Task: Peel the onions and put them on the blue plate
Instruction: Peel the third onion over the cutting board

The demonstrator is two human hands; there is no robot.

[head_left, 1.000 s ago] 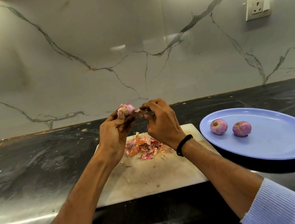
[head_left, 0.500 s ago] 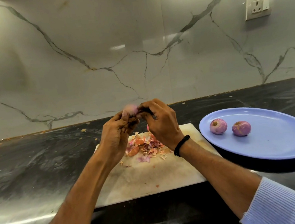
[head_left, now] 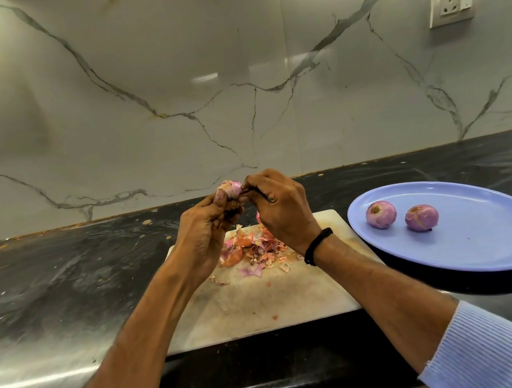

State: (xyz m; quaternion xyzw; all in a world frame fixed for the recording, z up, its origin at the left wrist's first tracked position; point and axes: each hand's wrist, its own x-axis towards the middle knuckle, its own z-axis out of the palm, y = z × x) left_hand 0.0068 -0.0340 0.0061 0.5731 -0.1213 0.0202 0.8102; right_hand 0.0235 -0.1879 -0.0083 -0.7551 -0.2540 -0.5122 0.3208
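A person's left hand [head_left: 203, 231] cups a partly skinned onion [head_left: 230, 188] above the far edge of a cutting board [head_left: 261, 305]. The right hand [head_left: 279, 210], fingers curled, pinches at the onion's right side, apparently on loose skin. Peelings [head_left: 248, 245] lie heaped on the board below. The blue plate [head_left: 478, 248], holding two peeled onions [head_left: 381, 214] [head_left: 421, 217], sits to the right of the hands and slightly nearer. The right hand is closer to it, so it is the likelier one to carry the onion across.
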